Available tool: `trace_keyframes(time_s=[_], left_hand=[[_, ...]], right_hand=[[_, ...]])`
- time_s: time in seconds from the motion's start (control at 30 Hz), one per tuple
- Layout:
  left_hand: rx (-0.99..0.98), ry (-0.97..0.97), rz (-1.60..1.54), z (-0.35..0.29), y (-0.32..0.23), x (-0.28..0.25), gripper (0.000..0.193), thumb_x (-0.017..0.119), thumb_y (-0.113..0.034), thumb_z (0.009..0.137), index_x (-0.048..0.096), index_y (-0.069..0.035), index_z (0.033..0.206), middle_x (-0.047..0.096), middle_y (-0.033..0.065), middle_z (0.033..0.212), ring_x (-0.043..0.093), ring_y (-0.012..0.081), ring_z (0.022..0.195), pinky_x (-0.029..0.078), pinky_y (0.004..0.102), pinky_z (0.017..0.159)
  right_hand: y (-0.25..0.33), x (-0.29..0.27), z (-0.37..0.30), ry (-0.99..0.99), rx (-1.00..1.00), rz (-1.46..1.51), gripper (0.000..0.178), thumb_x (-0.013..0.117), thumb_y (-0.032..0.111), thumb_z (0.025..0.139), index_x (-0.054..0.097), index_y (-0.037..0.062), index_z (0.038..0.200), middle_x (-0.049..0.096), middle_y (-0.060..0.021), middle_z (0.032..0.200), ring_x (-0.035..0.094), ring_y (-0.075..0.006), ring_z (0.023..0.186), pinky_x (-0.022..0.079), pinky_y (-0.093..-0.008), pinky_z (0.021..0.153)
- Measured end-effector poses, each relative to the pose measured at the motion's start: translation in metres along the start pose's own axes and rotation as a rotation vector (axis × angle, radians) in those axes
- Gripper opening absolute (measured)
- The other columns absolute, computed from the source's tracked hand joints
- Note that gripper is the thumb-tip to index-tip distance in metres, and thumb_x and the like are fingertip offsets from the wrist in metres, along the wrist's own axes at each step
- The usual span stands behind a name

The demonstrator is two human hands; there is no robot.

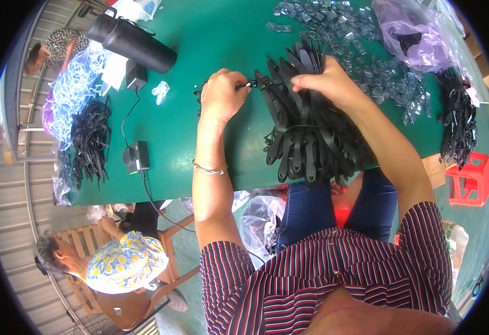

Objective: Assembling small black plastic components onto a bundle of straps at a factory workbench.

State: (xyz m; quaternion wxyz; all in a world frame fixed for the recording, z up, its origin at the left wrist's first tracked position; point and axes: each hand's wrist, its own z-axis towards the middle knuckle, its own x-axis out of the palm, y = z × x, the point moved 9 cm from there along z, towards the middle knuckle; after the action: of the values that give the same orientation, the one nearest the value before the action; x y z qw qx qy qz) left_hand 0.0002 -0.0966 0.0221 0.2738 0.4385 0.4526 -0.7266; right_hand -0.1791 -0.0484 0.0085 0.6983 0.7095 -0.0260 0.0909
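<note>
My left hand (222, 95) is closed around the end of a thin black strap (247, 86) over the green table (200, 39). My right hand (328, 82) grips the top of a thick bundle of black straps (306, 134) that hangs over the table's near edge. The strap in my left hand runs toward that bundle. Several clear plastic clips (378, 72) lie scattered just beyond my right hand.
A black cylinder (133, 39) lies at the far left, with black power adapters (137, 156) and a cable. More black straps (91, 139) and blue-white cords (77, 84) pile at the left edge. Purple plastic bags (412, 39), another strap heap (456, 117), a red stool (470, 178), seated people at left.
</note>
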Motion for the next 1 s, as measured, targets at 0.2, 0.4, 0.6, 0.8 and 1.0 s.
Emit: trace_keyframes(time_s=[0.2, 0.4, 0.6, 0.8, 1.0], left_hand=[[-0.217, 0.043, -0.851, -0.001, 0.007, 0.001, 0.012, 0.071, -0.004, 0.070, 0.063, -0.001, 0.080, 0.064, 0.0071, 0.074, 0.060, 0.0139, 0.062, 0.046, 0.0244, 0.055], [-0.237, 0.253, -1.515, -0.004, -0.026, 0.040, 0.019, 0.069, 0.000, 0.073, 0.058, -0.002, 0.088, 0.063, 0.0062, 0.076, 0.060, 0.0121, 0.066, 0.049, 0.0230, 0.059], [-0.275, 0.288, -1.588, -0.006, -0.030, 0.047, 0.019, 0.067, 0.000, 0.074, 0.058, -0.003, 0.091, 0.063, 0.0071, 0.078, 0.063, 0.0157, 0.070, 0.052, 0.0255, 0.061], [-0.266, 0.266, -1.586, -0.006, -0.031, 0.047, 0.019, 0.067, 0.001, 0.074, 0.058, -0.003, 0.091, 0.063, 0.0078, 0.078, 0.063, 0.0164, 0.070, 0.052, 0.0259, 0.062], [-0.156, 0.205, -1.389, -0.005, -0.045, 0.044, 0.015, 0.065, -0.005, 0.079, 0.057, -0.002, 0.091, 0.061, 0.0061, 0.077, 0.061, 0.0140, 0.068, 0.051, 0.0247, 0.064]], right_hand=[[-0.001, 0.001, 0.001, 0.045, -0.013, -0.060, 0.026, 0.066, 0.008, 0.067, 0.058, -0.0028, 0.089, 0.061, -0.0070, 0.078, 0.058, -0.0138, 0.071, 0.046, -0.0279, 0.071], [0.013, 0.003, -0.005, 0.024, -0.146, -0.103, 0.033, 0.067, 0.008, 0.067, 0.057, -0.0028, 0.097, 0.060, -0.0046, 0.092, 0.055, -0.0112, 0.082, 0.044, -0.0267, 0.075], [0.015, 0.001, -0.006, -0.010, -0.181, -0.094, 0.032, 0.067, 0.006, 0.066, 0.058, -0.0009, 0.096, 0.060, -0.0029, 0.087, 0.054, -0.0102, 0.078, 0.044, -0.0254, 0.073], [0.011, -0.001, -0.004, -0.012, -0.205, -0.141, 0.031, 0.066, 0.006, 0.067, 0.057, -0.0019, 0.095, 0.060, -0.0030, 0.084, 0.054, -0.0092, 0.074, 0.045, -0.0248, 0.068], [0.010, -0.001, -0.003, -0.029, -0.265, -0.144, 0.028, 0.066, 0.006, 0.067, 0.057, -0.0005, 0.093, 0.060, -0.0025, 0.084, 0.054, -0.0095, 0.075, 0.045, -0.0255, 0.069]])
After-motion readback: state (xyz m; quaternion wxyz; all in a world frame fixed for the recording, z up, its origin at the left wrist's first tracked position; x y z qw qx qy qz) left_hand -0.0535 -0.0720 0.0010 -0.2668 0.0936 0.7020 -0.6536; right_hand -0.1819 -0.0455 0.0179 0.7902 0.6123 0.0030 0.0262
